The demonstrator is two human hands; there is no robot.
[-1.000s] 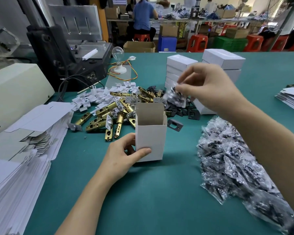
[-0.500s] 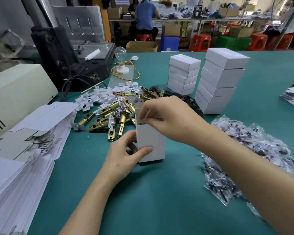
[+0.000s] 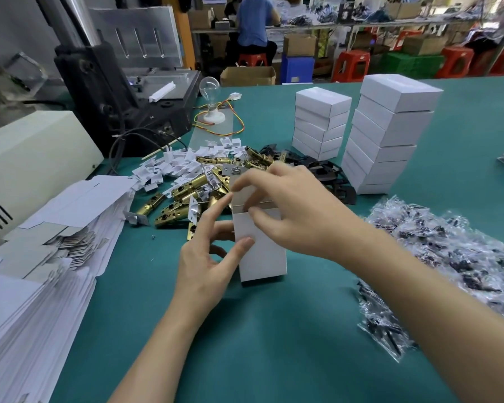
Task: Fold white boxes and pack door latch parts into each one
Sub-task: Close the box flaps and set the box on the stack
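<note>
The white box (image 3: 262,254) stands up on the table (image 3: 274,344), near the gold latch parts (image 3: 184,190). The left hand (image 3: 204,269) pinches its side in its grip. The right hand (image 3: 297,210) pinches the top flap (image 3: 246,196).

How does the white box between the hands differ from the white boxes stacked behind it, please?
The box in hand stands on end with its top flap open; the stacked boxes lie flat and closed. The left hand and right hand hold the box in hand, while the stacked boxes sit untouched in two piles. Both are plain white card.
</note>
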